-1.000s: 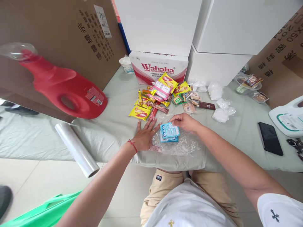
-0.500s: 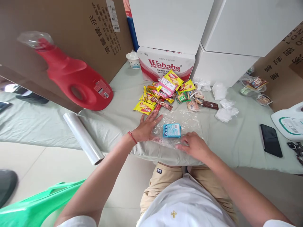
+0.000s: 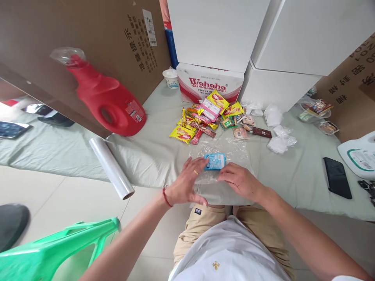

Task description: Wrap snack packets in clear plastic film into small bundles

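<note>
A small blue packet (image 3: 215,161) with a white printed label lies on a sheet of clear plastic wrap (image 3: 234,150) near the table's front edge. My left hand (image 3: 189,181) is open, thumb spread towards me, its fingertips at the packet's left edge. On the other side, my right hand (image 3: 241,181) has its fingers pinched together on the wrap by the packet's lower right corner. Just beyond the wrap is a pile of snacks: yellow packets (image 3: 182,134), a pink packet (image 3: 209,109), and a dark brown bar (image 3: 261,132).
A roll of plastic wrap (image 3: 113,168) sticks out over the front edge at left. Behind it stands a red jug (image 3: 117,103). Crumpled clear plastic (image 3: 278,143), a black phone (image 3: 336,177) and a white jug (image 3: 361,152) are at right. A Wahaha carton (image 3: 209,84) stands behind the snacks.
My left hand has drawn back from the wrap's left part to the packet, thumb now spread towards me. The front part of the wrap has drawn in closer to the packet. The view has shifted slightly.
</note>
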Demonstrator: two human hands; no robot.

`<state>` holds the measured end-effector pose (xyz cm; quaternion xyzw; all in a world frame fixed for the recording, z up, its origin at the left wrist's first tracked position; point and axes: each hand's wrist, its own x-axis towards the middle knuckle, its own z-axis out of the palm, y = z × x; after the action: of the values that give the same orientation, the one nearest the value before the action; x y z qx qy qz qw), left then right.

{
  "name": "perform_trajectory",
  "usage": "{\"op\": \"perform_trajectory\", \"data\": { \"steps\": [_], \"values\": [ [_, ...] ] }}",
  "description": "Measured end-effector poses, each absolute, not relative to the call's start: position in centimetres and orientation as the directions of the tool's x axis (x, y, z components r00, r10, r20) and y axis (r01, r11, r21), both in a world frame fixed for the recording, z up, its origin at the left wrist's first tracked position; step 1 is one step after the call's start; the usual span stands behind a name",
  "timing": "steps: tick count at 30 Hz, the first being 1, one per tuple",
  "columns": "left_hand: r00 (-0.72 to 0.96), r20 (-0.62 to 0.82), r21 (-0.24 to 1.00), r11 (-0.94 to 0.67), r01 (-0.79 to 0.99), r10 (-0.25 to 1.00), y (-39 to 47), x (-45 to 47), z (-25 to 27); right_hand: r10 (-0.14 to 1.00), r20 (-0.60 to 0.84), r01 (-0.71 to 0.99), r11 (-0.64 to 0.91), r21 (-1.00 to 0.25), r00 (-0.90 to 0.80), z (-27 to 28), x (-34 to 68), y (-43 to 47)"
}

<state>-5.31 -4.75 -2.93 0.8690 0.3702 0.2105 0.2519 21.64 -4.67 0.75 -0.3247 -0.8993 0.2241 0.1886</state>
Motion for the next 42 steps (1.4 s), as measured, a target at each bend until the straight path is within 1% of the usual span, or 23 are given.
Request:
{"op": "perform_trajectory", "data": {
  "steps": [1, 3, 6, 9, 11, 13, 15, 17, 19, 20, 21, 22, 24, 25, 27, 29, 31, 33, 35, 37, 38, 40, 42],
  "values": [
    [0.635, 0.176, 0.581, -0.600, 0.550, 0.753, -5.3, -4.8, -3.2, 0.677, 0.193, 0.502, 0.680, -0.535, -0.710, 0.9, 21.5, -4.2],
    [0.566, 0.204, 0.587, -0.562, 0.583, 0.799, -5.7, -4.2, -3.8, 0.713, 0.155, 0.539, 0.637, -0.551, -0.683, 1.3, 21.2, -3.3],
    [0.338, 0.253, 0.713, -0.411, 0.569, 0.907, -4.9, -3.9, -4.4, 0.794, -0.014, 0.682, 0.512, -0.522, -0.607, 2.0, 21.8, -2.3],
    [0.114, 0.183, 0.820, -0.215, 0.530, 0.977, -3.6, -3.9, -4.4, 0.828, -0.225, 0.800, 0.368, -0.473, -0.514, 2.3, 23.6, -1.4],
    [0.010, 0.115, 0.846, -0.103, 0.523, 0.993, -2.7, -3.8, -4.3, 0.863, -0.276, 0.838, 0.259, -0.480, -0.424, 2.2, 25.2, -0.5],
    [-0.055, 0.057, 0.857, -0.020, 0.515, 0.997, -1.8, -3.6, -4.3, 0.908, -0.261, 0.835, 0.150, -0.530, -0.328, 2.0, 26.6, 1.0],
    [-0.089, 0.024, 0.852, 0.026, 0.523, 0.996, -0.9, -3.5, -4.6, 0.929, -0.248, 0.785, 0.067, -0.616, -0.274, 1.6, 27.8, 2.7],
    [-0.110, 0.014, 0.825, 0.050, 0.563, 0.994, 0.2, -3.6, -5.2, 0.932, -0.263, 0.705, -0.010, -0.709, -0.251, 0.9, 28.4, 4.3],
    [-0.136, 0.032, 0.781, 0.060, 0.622, 0.990, 1.2, -4.0, -5.8, 0.930, -0.295, 0.669, -0.078, -0.739, -0.218, 0.0, 28.8, 5.5],
    [-0.155, 0.065, 0.755, 0.053, 0.653, 0.986, 1.7, -4.3, -5.9, 0.934, -0.307, 0.697, -0.096, -0.710, -0.184, -0.4, 28.8, 5.8],
    [-0.182, 0.120, 0.726, 0.038, 0.687, 0.976, 2.0, -4.6, -6.0, 0.943, -0.302, 0.753, -0.095, -0.651, -0.142, -0.6, 28.8, 5.9],
    [-0.216, 0.200, 0.690, 0.018, 0.723, 0.956, 2.1, -5.0, -5.9, 0.956, -0.276, 0.822, -0.078, -0.564, -0.099, -0.7, 28.8, 5.9],
    [-0.276, 0.401, 0.602, -0.024, 0.798, 0.873, 1.8, -5.5, -5.2, 0.986, -0.162, 0.926, -0.018, -0.377, -0.047, -0.4, 28.4, 5.7],
    [-0.287, 0.495, 0.557, -0.046, 0.829, 0.820, 1.4, -5.7, -4.7, 0.995, -0.088, 0.949, 0.018, -0.316, -0.048, 0.1, 28.1, 5.7],
    [-0.242, 0.617, 0.489, -0.124, 0.864, 0.749, 0.0, -5.4, -3.4, 0.992, 0.048, 0.951, 0.127, -0.281, -0.118, 1.0, 26.9, 5.8],
    [-0.084, 0.627, 0.456, -0.278, 0.846, 0.774, -1.6, -4.3, -2.4, 0.957, 0.128, 0.913, 0.287, -0.290, -0.260, 1.6, 25.1, 6.6],
    [0.138, 0.530, 0.447, -0.414, 0.793, 0.837, -2.6, -2.7, -2.1, 0.908, 0.122, 0.864, 0.419, -0.279, -0.401, 1.3, 22.8, 7.7],
    [0.292, 0.374, 0.445, -0.447, 0.776, 0.880, -2.8, -1.1, -2.6, 0.882, 0.048, 0.850, 0.465, -0.248, -0.469, 0.4, 20.6, 8.9],
    [0.371, 0.241, 0.435, -0.442, 0.785, 0.897, -2.3, 0.1, -3.4, 0.878, -0.031, 0.859, 0.459, -0.225, -0.478, -0.7, 18.8, 9.8],
    [0.428, 0.171, 0.436, -0.458, 0.775, 0.887, -1.6, 0.7, -4.2, 0.882, -0.108, 0.871, 0.421, -0.254, -0.458, -1.5, 17.8, 10.6],
    [0.451, 0.156, 0.442, -0.470, 0.764, 0.879, -1.2, 0.8, -4.4, 0.883, -0.156, 0.873, 0.385, -0.299, -0.443, -1.7, 17.6, 11.0],
    [0.479, 0.140, 0.459, -0.486, 0.744, 0.866, -0.7, 0.7, -4.7, 0.868, -0.261, 0.855, 0.287, -0.433, -0.423, -1.7, 17.8, 11.7],
    [0.489, 0.133, 0.469, -0.490, 0.735, 0.862, -0.4, 0.6, -4.7, 0.845, -0.301, 0.795, 0.214, -0.568, -0.443, -1.3, 18.3, 12.1]
  ]
}}
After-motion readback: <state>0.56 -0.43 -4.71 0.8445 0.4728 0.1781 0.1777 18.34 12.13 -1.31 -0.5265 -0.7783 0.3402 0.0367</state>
